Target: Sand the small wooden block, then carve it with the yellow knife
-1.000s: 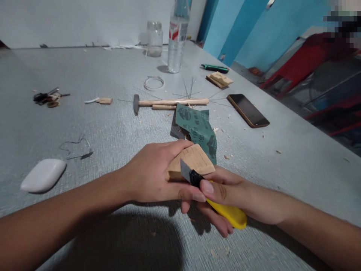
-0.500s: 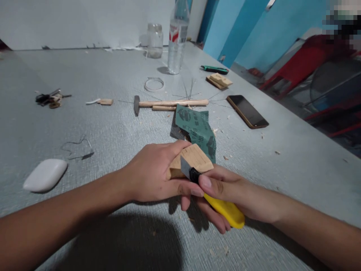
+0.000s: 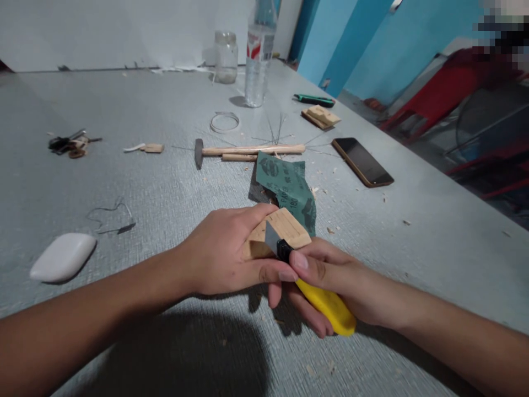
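Left hand [image 3: 225,251] clamps the wood block [image 3: 289,226] near the green sandpaper [image 3: 289,184], right hand [image 3: 334,273] grips the yellow knife [image 3: 330,311]. Push too hard and that blade [image 3: 271,237] could skid into the left thumb [image 3: 281,273], imo.

1. Knife [image 3: 328,309]: yellow handle, black collar, grey blade.
2. Block [image 3: 292,225]: pale tan, dark lines, behind knife.
3. Sandpaper [image 3: 285,177]: green, black print, beyond knife.
4. Table [image 3: 433,248]: grey, finely streaked, beneath the knife.

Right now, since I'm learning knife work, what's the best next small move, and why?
Perhaps a light stroke on the wooden block: the left hand holds it, and the right hand grips the yellow knife, blade at the block's near edge.
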`<state>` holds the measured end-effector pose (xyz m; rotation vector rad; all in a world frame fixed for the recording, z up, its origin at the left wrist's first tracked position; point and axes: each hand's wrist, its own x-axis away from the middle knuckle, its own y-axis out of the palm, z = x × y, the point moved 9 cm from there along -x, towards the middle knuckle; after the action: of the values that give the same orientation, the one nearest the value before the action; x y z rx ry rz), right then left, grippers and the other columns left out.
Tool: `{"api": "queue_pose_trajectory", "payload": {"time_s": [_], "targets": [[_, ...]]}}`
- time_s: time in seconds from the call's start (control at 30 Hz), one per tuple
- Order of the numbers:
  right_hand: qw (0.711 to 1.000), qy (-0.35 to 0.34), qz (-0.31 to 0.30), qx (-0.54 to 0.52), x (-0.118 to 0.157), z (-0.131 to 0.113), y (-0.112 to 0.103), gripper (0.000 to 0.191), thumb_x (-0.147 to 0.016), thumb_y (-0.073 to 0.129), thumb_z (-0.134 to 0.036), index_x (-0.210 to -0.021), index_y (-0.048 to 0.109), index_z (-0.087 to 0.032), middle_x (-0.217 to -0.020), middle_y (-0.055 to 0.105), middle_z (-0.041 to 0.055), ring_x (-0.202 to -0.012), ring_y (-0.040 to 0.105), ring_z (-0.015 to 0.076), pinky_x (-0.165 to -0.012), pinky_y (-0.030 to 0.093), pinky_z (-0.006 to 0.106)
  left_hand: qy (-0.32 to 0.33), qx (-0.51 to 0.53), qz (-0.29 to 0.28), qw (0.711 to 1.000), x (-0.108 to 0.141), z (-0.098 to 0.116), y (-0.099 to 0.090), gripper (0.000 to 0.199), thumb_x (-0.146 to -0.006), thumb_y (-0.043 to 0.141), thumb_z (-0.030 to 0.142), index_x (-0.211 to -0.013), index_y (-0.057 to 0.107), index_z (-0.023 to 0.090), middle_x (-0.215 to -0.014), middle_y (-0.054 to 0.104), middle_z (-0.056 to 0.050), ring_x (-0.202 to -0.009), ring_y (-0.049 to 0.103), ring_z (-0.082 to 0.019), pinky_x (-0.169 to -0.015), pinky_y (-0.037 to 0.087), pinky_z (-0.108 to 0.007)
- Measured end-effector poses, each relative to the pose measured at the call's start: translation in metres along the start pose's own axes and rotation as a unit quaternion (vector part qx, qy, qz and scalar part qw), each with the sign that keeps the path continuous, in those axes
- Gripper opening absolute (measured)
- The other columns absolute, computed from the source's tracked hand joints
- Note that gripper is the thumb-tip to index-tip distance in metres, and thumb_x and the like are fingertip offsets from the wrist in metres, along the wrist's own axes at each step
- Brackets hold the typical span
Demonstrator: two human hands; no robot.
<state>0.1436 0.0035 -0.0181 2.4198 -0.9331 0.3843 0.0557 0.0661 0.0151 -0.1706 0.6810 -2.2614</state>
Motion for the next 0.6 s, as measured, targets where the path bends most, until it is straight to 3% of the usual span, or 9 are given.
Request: {"api": "queue_pose_trajectory", "payload": {"time_s": [0.6], "targets": [[1.000,0.008,0.000,0.007,0.0014,-0.0022,0.0012,0.062,-0.097,0.049,-0.067,-0.098,0.070,-0.009,-0.055,0.057,-0.0008,-0.043,0.049,0.0060,-0.041,0.039,0.014,0.009,-0.009,-0.006,1.000,-0.0003,0.0035,0.0002,0.054,-0.084,0.069,0.068,-0.117,0.066,0.025,-0.095,0.072,-0.001,-0.082,0.066,-0.019,-0.072,0.047,-0.028]]}}
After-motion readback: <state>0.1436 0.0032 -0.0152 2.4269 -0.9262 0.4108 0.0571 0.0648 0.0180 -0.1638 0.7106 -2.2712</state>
